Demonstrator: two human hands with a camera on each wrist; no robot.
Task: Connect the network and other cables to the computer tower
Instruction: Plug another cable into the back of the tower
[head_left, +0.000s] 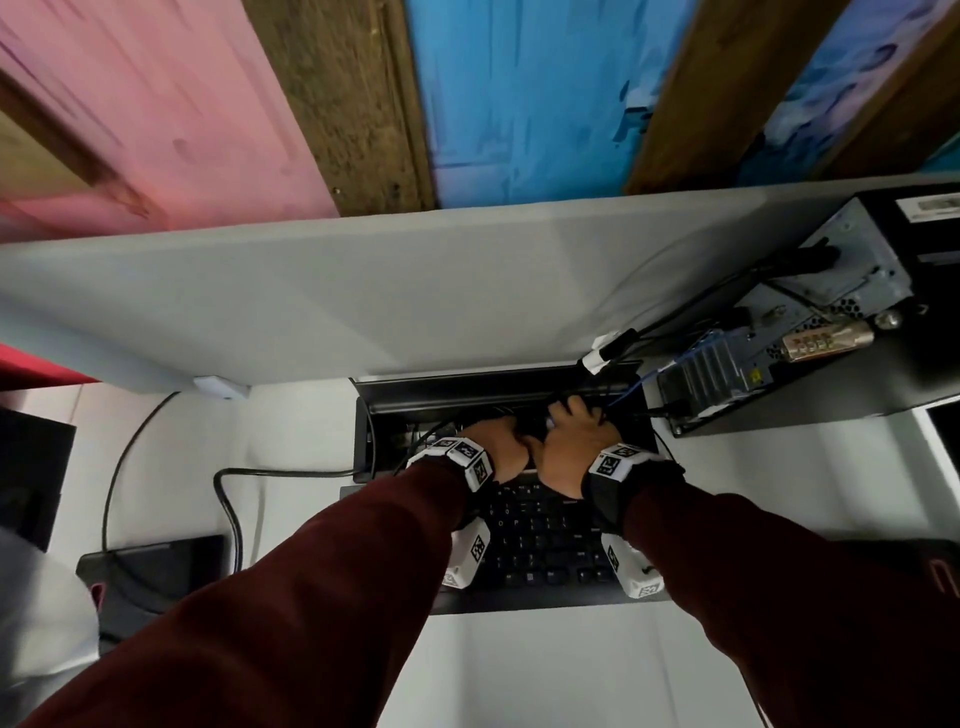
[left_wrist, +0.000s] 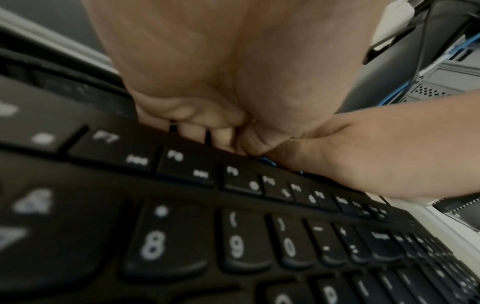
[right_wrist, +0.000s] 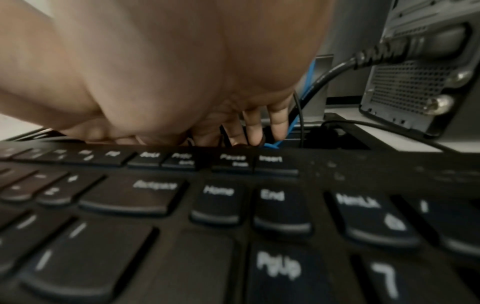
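The computer tower (head_left: 831, 291) lies at the right with its grey back panel facing the hands. A black power cable (head_left: 800, 257) is plugged into it. A blue network cable (head_left: 631, 389) runs from the tower down into a black cable trough (head_left: 467, 395) behind the keyboard (head_left: 540, 545). Both hands reach into that trough side by side. My left hand (head_left: 498, 441) has its fingers curled down behind the keyboard's edge, and what they hold is hidden. My right hand (right_wrist: 246, 135) hooks its fingers among thin black wires, around the blue network cable (right_wrist: 310, 78).
A grey partition (head_left: 363, 291) stands right behind the trough. A brass combination lock (head_left: 826, 338) hangs on the tower's back. A black cable (head_left: 228, 499) loops over the white desk to the left, near a dark flat device (head_left: 156, 571).
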